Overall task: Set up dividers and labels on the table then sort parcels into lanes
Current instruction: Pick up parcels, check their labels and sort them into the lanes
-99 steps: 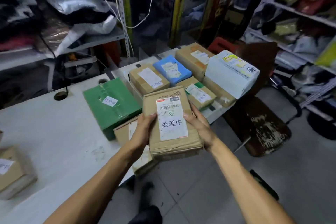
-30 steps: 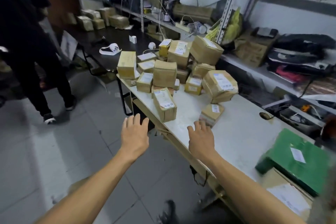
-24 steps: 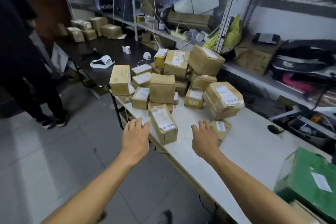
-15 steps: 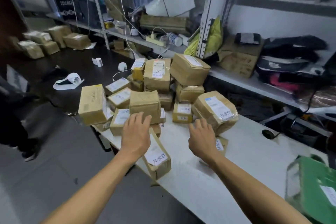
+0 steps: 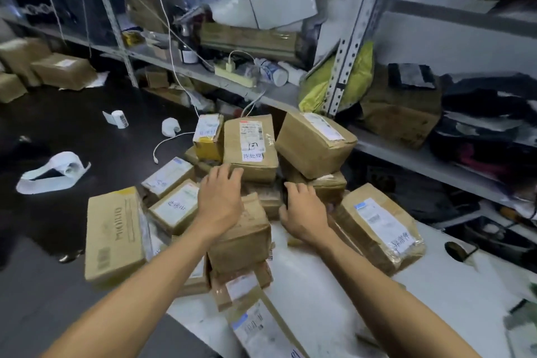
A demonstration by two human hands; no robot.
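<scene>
White table (image 5: 334,285): piled parcels (image 5: 250,148) hide right hand's (image 5: 303,212) fingers.

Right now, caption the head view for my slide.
Both hands, left hand and right hand, reach into a pile of taped cardboard parcels on the white table.

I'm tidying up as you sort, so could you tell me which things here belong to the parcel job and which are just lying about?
Part of the job:
- pile of brown parcels
- white table
- left hand and right hand, reaching into the pile

Just lying about:
- label roll
- white cable
- power strip
- yellow-green bag
</scene>
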